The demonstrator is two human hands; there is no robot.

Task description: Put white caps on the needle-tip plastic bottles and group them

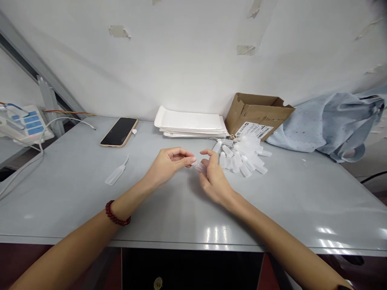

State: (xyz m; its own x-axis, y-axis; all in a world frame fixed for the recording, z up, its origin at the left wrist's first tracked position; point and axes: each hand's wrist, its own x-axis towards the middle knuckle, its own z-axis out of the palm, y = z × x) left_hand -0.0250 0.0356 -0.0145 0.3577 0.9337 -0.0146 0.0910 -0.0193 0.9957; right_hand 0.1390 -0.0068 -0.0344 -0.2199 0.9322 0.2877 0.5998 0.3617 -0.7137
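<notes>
From where I stand, a person's two bare hands meet over a grey surface [169, 217], busy with a small clear plastic tag [198, 166]. The left grip [167, 165] is closed down to a pinch, thumb against forefinger, on the tag's near-left end. The right grip [217, 179] is loosely curled around the other end, its forefinger raised; I cannot tell whether its other fingers clamp the tag or only steady it. The tag lies between the two grips, just above the surface.

The pinch looks like the weak point: it takes in only a little of a thin, seemingly slick tag, so a tug from the right could slide it out of the fingertips. If it is as flimsy as it looks, pressing the grips together could bend or crease it. Being see-through, it could also be hard to find if dropped.

Just beyond and to the right of the right grip, a heap of similar tags [244, 159] spreads out, with thin strings among them. A careless sweep of the right knuckles could scatter the heap, and a string could snag and drag several along. In front of the heap's far edge stands an open cardboard box [256, 114], near enough to be nudged. Left of the left grip, a single tag [116, 175] lies apart, where the left forearm could brush it if it swings outward
</notes>
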